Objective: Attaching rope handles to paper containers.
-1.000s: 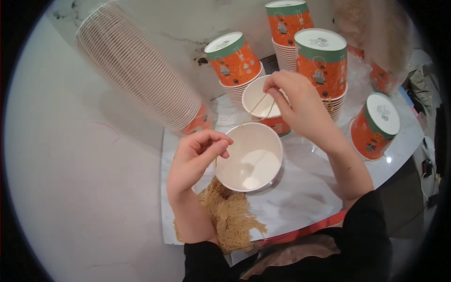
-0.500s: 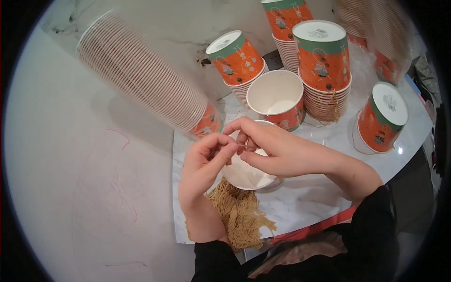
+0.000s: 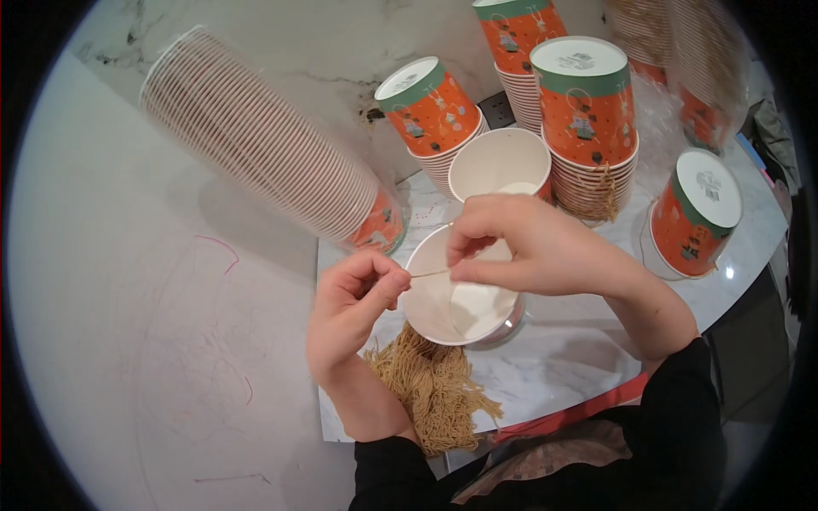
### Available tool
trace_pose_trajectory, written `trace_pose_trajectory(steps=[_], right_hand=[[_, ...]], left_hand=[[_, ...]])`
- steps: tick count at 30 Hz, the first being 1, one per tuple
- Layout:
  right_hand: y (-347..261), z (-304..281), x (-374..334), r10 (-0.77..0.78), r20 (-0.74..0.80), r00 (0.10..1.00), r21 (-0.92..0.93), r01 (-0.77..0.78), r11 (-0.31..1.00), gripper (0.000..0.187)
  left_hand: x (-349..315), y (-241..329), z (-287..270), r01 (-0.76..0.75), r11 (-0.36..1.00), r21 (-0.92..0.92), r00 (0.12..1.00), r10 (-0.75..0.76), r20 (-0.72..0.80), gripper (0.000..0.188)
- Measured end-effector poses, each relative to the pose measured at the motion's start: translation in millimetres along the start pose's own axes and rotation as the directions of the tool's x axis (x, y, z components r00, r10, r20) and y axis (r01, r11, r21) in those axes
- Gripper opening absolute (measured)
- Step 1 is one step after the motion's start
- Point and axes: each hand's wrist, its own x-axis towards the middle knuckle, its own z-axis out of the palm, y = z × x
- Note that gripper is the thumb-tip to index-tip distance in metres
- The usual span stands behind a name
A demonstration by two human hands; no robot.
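Observation:
A thin tan string (image 3: pixel 428 274) is stretched between my two hands. My left hand (image 3: pixel 351 307) pinches one end between thumb and forefinger, and my right hand (image 3: pixel 532 247) pinches the other. Right below them an open paper tub (image 3: pixel 481 311), white inside, stands upright on the marble-patterned table. Beside my left wrist lies a heap of loose tan strings (image 3: pixel 439 396). Behind my right hand stands another open paper tub (image 3: pixel 498 162). Whether the string forms a loop, I cannot make out.
At the left leans a tall nested stack of paper tubs (image 3: pixel 264 140). Upside-down stacks of orange and green tubs (image 3: pixel 588 111) stand at the back, one with tan strings hanging on it. An inverted tub (image 3: pixel 694 213) sits at the right. The white wall (image 3: pixel 170 341) borders the table's left.
My hands were close together, fingers nearly touching; now they are apart, the left slightly left and down, the right slightly right, with the string pulled taut between them.

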Motion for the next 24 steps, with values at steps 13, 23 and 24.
trace_pose_trajectory(steps=[13,23,24], right_hand=[[-11.7,11.1,-0.2,0.055,-0.009,0.998,0.203,-0.052,0.978,0.012],[-14.1,3.9,0.0,-0.085,-0.148,0.985,0.026,0.09,0.996,0.014],[-14.1,2.7,0.3,-0.085,-0.147,0.986,0.026,0.089,0.996,0.014]], left_hand=[[7.4,-5.2,15.2,0.038,0.999,-0.032,0.996,-0.035,0.085,0.019],[7.8,-6.2,20.7,0.034,0.997,-0.069,0.996,-0.028,0.086,0.019],[7.8,-5.5,19.7,0.033,0.997,-0.07,0.996,-0.027,0.085,0.019]])
